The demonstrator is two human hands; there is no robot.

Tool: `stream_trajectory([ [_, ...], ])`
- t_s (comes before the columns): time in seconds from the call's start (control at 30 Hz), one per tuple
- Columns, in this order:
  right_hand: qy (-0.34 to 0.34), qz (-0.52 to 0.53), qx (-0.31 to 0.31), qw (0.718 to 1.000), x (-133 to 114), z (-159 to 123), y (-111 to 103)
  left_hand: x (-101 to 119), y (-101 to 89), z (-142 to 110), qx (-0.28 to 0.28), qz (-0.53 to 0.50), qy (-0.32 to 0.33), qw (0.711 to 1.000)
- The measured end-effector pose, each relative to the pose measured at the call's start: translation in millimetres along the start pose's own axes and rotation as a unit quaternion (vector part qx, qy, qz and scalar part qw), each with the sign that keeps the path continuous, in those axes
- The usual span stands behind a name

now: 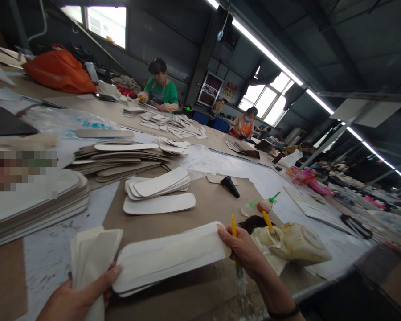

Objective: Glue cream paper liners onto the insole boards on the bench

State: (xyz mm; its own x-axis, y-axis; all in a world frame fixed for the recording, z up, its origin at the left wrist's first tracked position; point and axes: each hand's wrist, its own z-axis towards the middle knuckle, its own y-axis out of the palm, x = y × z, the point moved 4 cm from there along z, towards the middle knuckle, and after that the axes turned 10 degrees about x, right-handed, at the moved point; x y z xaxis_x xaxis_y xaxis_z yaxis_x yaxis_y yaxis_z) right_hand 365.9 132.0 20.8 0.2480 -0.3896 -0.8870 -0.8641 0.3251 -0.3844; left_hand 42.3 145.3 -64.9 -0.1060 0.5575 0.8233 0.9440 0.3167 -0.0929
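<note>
My left hand [82, 292] is closed round a fanned bunch of white strips [92, 254], its thumb at the left end of a stack of long white panels with rounded corners [170, 256]. At the stack's other end, my right hand [245, 249] pinches the top panel's corner between thumb and fingers. That same hand also grips a yellow-handled brush [234, 226]; its bristles point down and look coated. To the right lies a stained, pale plastic container [302, 245] with a yellow handle [267, 219] sticking out of its opening.
More white panels [158, 203] lie behind my stack, near grey-brown piles [120, 165]. A thick pile [67, 196] is at left. A black cone [230, 186] and a green-tipped bottle [266, 203] sit beyond. Co-workers [162, 89] work across the table; an orange bag [60, 71] stands far left.
</note>
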Motion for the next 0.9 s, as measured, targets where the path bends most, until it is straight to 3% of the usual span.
stream_trajectory([
  [0.1, -0.008, 0.016, -0.006, 1.000, -1, -8, 0, 14, -3.0, -20, -0.064, -0.045, -0.049, 0.996],
  [0.17, -0.022, 0.014, -0.008, 1.000, -1, -13, 0, 26, -3.2, -33, -0.125, -0.085, -0.044, 0.987],
  [0.23, -0.026, 0.014, -0.013, 0.999, 0, -17, 1, 33, -6.5, -40, -0.134, -0.103, -0.037, 0.985],
  [0.33, -0.029, 0.008, -0.016, 0.999, 2, -22, 4, 35, -13.0, -43, -0.137, -0.120, -0.033, 0.983],
  [0.43, -0.048, -0.069, 0.015, 0.996, 2, -24, 7, 31, -20.2, -44, -0.127, -0.123, -0.027, 0.984],
  [0.6, -0.123, -0.252, 0.132, 0.951, 3, -26, 9, 27, -22.2, -43, -0.109, -0.132, 0.003, 0.985],
  [0.8, -0.212, -0.334, 0.142, 0.907, -5, -32, 22, 19, -14.4, -32, -0.084, -0.119, 0.006, 0.989],
  [0.9, -0.224, -0.346, 0.148, 0.899, -2, -30, 23, 16, -10.9, -29, -0.082, -0.124, -0.004, 0.989],
])
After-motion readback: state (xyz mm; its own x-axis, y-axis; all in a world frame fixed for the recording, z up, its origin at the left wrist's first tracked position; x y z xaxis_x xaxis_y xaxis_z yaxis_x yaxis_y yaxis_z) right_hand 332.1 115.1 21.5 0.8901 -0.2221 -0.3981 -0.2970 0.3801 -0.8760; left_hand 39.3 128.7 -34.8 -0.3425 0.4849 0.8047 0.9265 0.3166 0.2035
